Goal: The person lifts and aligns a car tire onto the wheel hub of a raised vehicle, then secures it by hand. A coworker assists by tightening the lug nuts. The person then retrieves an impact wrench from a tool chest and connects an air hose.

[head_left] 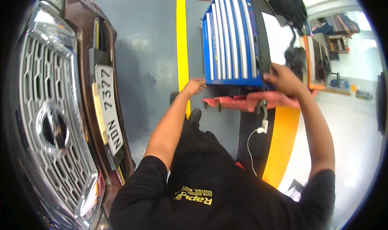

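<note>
A blue tool cabinet (252, 24) with several silver drawer fronts stands ahead of me, its top covered in black ribbed matting (262, 48). My left hand (196, 86) is at the cabinet's near lower corner, fingers curled around the edge. At the near upper corner, my right hand (281, 78) has bent fingers closed on the edge of the top; part of the grip is hidden. Just below both hands, a red floor jack (246, 102) lies along the cabinet's near side.
A car's chrome grille (48, 96) and brown bumper (83, 68) fill the left side. A yellow line (182, 36) crosses the grey floor. On the right are a wall with an orange band (283, 137), a white cable (249, 149) and a black bag (289, 6).
</note>
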Action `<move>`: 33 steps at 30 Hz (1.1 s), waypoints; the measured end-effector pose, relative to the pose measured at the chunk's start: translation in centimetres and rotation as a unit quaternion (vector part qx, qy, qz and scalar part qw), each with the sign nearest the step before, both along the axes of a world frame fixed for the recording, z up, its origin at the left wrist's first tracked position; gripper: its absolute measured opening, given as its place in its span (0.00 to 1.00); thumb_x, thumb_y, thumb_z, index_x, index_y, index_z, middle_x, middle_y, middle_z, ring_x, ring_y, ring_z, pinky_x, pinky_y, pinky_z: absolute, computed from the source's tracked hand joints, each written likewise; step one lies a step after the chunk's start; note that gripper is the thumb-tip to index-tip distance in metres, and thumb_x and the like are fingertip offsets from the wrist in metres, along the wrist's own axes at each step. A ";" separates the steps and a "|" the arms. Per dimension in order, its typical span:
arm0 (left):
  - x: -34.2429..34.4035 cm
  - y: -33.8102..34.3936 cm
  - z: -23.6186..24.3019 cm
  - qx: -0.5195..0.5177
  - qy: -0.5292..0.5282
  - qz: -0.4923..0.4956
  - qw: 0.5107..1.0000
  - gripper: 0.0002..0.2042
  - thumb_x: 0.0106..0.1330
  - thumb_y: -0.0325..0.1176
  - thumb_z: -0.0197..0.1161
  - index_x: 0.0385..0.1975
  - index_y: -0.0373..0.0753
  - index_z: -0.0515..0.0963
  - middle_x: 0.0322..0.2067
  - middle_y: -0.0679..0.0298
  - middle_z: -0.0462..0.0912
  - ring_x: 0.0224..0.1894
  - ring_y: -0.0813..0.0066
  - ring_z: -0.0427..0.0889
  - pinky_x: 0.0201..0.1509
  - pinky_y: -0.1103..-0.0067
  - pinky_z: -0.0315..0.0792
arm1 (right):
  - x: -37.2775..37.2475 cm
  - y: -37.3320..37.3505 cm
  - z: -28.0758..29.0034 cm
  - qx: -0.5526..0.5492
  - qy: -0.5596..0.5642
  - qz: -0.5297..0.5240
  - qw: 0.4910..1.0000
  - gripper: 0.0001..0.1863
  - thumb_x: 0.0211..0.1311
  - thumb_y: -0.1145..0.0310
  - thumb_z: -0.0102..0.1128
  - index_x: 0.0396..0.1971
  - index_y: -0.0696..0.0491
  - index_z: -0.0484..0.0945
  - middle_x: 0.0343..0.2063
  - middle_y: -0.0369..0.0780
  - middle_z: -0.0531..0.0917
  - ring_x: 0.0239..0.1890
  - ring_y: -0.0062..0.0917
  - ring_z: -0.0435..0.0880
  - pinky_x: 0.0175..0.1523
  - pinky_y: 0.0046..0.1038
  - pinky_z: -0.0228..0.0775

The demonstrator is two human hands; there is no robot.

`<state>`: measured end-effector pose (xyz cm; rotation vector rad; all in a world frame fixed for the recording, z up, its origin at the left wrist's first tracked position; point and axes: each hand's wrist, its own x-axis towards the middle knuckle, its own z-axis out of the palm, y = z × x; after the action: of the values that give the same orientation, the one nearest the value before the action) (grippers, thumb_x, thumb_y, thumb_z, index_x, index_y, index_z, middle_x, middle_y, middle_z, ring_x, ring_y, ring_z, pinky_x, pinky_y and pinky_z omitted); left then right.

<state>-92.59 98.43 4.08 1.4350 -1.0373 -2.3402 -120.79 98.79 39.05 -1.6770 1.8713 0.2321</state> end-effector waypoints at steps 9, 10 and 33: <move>-15.2 -9.8 -16.2 -0.108 -0.118 0.000 0.987 0.25 0.62 0.40 0.63 0.55 0.29 0.74 0.49 0.46 0.81 0.52 0.57 0.81 0.57 0.72 0.71 | 0.0 -1.5 -1.6 0.044 0.007 -0.124 0.991 0.19 0.47 0.71 0.72 0.28 0.56 0.66 0.26 0.41 0.67 0.32 0.35 0.67 0.38 0.32 0.61; -16.1 -10.4 -17.0 -0.075 -0.084 -0.006 0.994 0.27 0.61 0.41 0.64 0.55 0.28 0.73 0.49 0.45 0.81 0.53 0.56 0.80 0.58 0.72 0.71 | 0.2 -2.4 -1.7 0.061 0.021 -0.131 0.989 0.19 0.45 0.70 0.74 0.26 0.56 0.66 0.25 0.40 0.67 0.32 0.35 0.67 0.38 0.32 0.61; -1.4 -12.7 -17.4 0.004 -0.130 -0.026 0.991 0.22 0.63 0.45 0.66 0.41 0.29 0.76 0.31 0.55 0.81 0.36 0.68 0.79 0.43 0.73 0.71 | 0.1 -3.6 -2.7 0.097 0.091 -0.183 0.974 0.27 0.29 0.59 0.78 0.21 0.56 0.69 0.21 0.37 0.67 0.32 0.34 0.66 0.39 0.31 0.59</move>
<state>-94.02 85.72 -13.36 1.7736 -1.1428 -2.2353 -120.66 95.15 36.40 -1.1875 2.1753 0.4126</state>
